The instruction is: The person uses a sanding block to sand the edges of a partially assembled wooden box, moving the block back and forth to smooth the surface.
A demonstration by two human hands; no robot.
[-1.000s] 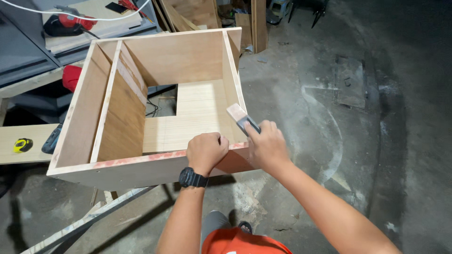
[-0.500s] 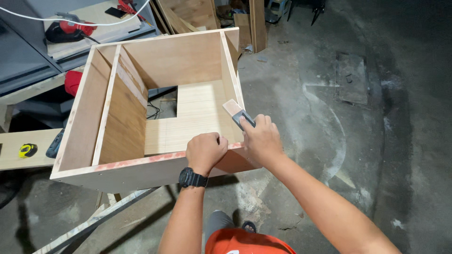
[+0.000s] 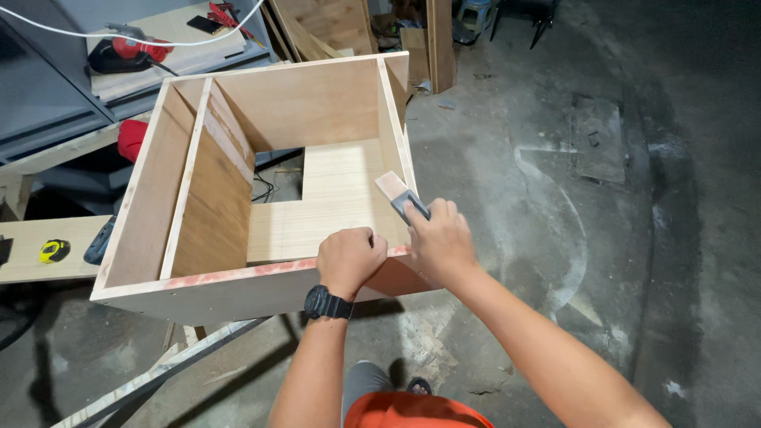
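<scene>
An open plywood box [image 3: 261,190] rests on a support above the concrete floor [image 3: 634,238], its open face turned up toward the camera, with an inner divider panel [image 3: 210,182] running front to back along its left side. The left hand [image 3: 350,260], a black wristwatch [image 3: 326,303] on its wrist, is curled into a loose fist over the near top edge, which carries a reddish smear of filler along its length. The right hand [image 3: 441,238] is closed around the dark handle of a putty knife [image 3: 403,196], at the box's near right corner. The knife's long axis runs from the hand up and to the left, its pale flat blade pointing away from the person and lying close against the inside of the right wall; whether it touches cannot be told. The knife looks light and stiff in the handle with a thin blade likely to flex, best gripped by the handle. The box looks rigid and fairly heavy, best steadied by its edges. A yellow tape measure [image 3: 54,250] lies on a board at the left, well apart.
</scene>
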